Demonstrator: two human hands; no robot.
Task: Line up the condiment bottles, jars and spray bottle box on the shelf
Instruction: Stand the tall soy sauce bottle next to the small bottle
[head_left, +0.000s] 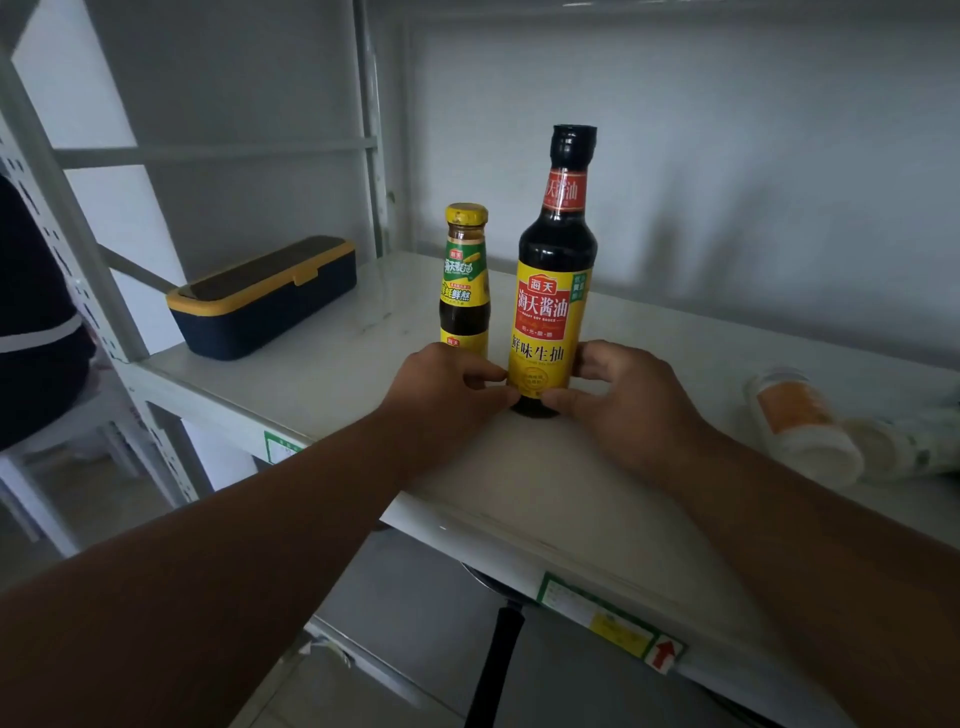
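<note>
A tall dark soy sauce bottle (553, 270) with a yellow and red label stands upright on the white shelf (322, 374). My left hand (441, 395) and my right hand (618, 400) both pinch its base from either side. Just to its left and slightly behind stands a smaller sauce bottle (464, 280) with a yellow cap and a green and yellow label. At the right, a jar with an orange label (800, 426) lies on its side, and beside it lies a white container with green print (914, 447).
A dark blue box with a yellow rim (260, 301) sits at the shelf's back left. White shelf uprights (67, 218) stand at the left. A person in dark clothing (31, 322) is at the left edge. A black handle (493, 670) shows below the shelf.
</note>
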